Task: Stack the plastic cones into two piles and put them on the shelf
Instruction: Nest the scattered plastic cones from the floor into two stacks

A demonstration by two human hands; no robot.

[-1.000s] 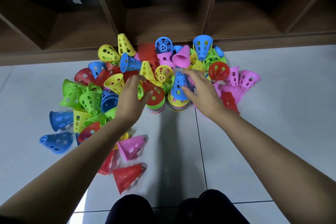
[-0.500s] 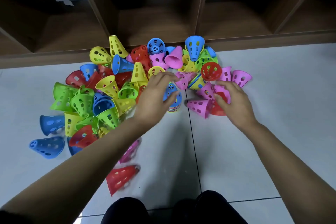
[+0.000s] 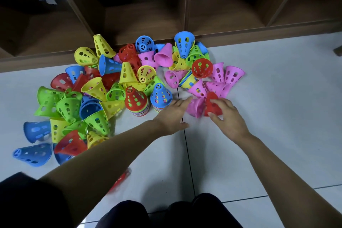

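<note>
The cones are of thin hard plastic, smooth and slightly glossy, and most are pierced with holes. The pink cone at 12 o'clock of the heap has a closed wall. The red cone at 3 o'clock is the same plastic. The shelf at 12 o'clock is matt brown wood. The floor is of pale smooth tiles with a weak shine. At 6 o'clock there is dark matt cloth.
</note>
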